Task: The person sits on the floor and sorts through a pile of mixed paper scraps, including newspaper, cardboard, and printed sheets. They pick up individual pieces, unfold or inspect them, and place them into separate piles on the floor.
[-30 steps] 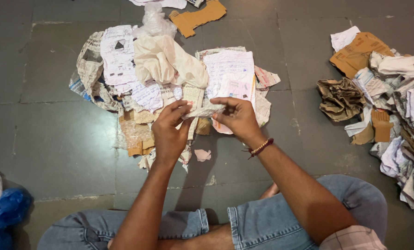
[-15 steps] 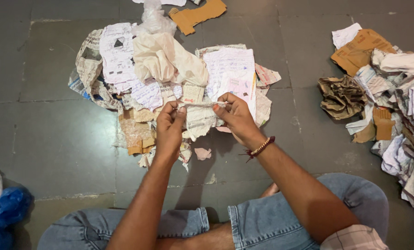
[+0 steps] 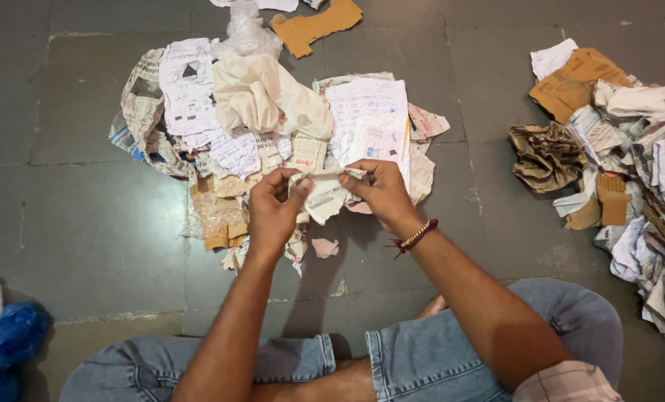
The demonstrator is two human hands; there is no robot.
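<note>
Between both hands, a crumpled scrap of white paper (image 3: 323,195) is pinched: the left hand (image 3: 273,212) grips its left edge with thumb and fingers pressed together, the right hand (image 3: 381,192) (a beaded bracelet (image 3: 416,237) at the wrist) nips its top right edge. Beyond the grip lies a heap of flattened papers (image 3: 366,119); far right, a crumpled paper pile (image 3: 637,171).
</note>
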